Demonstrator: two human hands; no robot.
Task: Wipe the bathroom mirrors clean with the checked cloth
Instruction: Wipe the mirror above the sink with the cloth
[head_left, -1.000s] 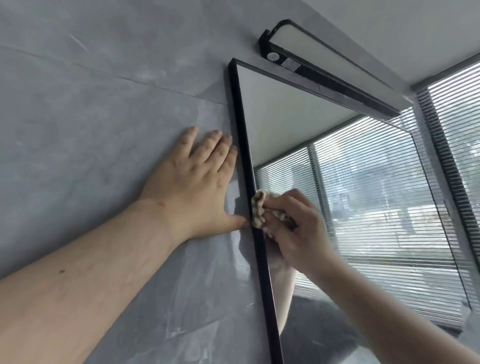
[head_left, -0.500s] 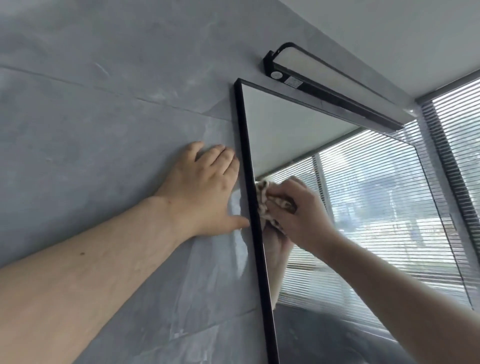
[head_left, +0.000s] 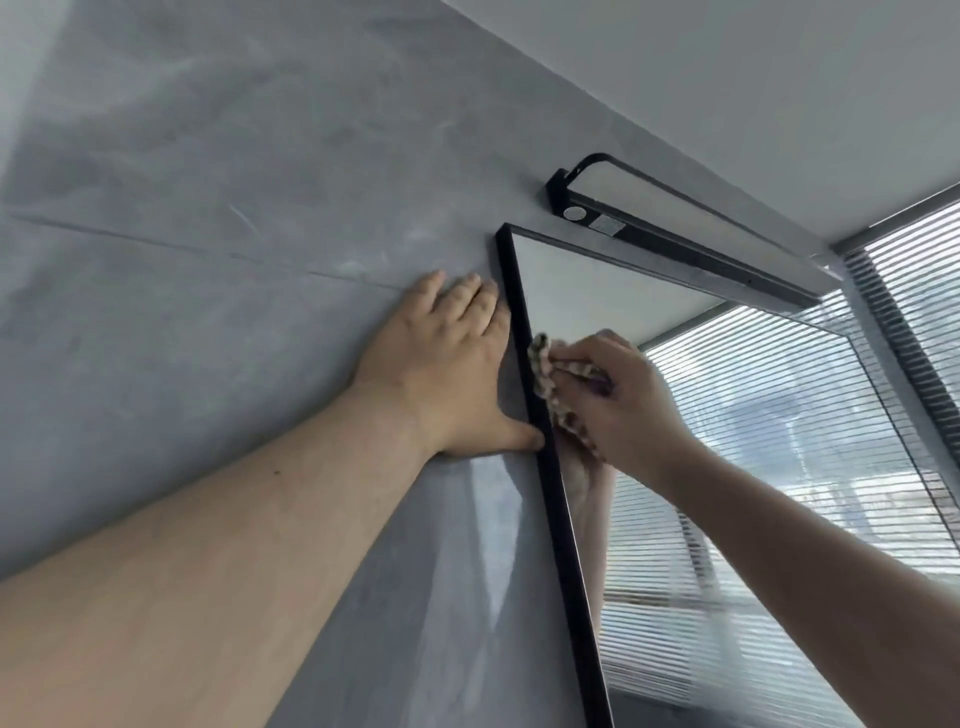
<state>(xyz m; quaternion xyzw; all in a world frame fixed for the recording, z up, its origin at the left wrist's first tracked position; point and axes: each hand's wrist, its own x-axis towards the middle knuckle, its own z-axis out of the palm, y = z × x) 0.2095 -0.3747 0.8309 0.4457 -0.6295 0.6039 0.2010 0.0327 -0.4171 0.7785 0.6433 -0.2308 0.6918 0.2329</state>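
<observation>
The left hand (head_left: 447, 369) lies flat on the grey wall (head_left: 234, 260), fingers straight and together, thumb tip touching the mirror's black frame (head_left: 550, 467). Just beyond that thumb, the right hand (head_left: 628, 405) curls its fingers round the bunched checked cloth (head_left: 545, 374), pressing it against the mirror (head_left: 597, 291) glass beside the frame. A wall light (head_left: 675, 228) sits above both hands.

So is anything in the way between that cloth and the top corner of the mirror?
Nothing visible. The right hand presses the checked cloth on the mirror by its black frame; bare glass runs up to the corner. The left hand lies flat on the wall, outside the frame.
</observation>
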